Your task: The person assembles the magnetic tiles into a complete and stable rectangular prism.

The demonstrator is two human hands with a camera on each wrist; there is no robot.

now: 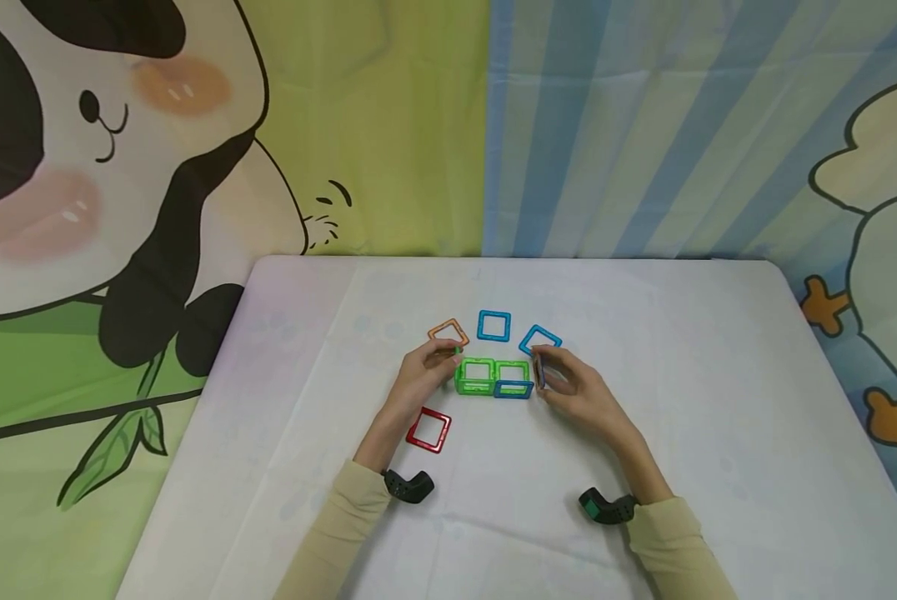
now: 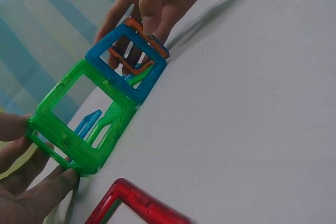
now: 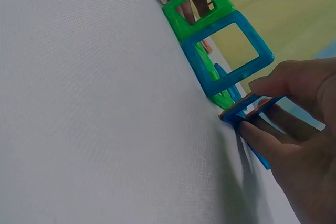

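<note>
Just below the head view's middle, the left hand [image 1: 428, 371] pinches the green-and-blue tile structure [image 1: 495, 377] at its left end, the right hand [image 1: 574, 385] an orange-and-blue piece [image 1: 540, 372], both seemingly light, stiff plastic, best held by edges.

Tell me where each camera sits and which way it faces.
Head: worn on the head, facing forward and down at the white table; shows the left hand, right hand and both sleeves.
Left wrist: worn there, facing rightward across the upright green tile and blue tile; left hand at the left edge, right hand at the top.
Right wrist: worn there, facing leftward across those tiles; right hand at right, left hand at the top.
Shared: both wrist views show those two tiles and both hands, from opposite sides.
</note>
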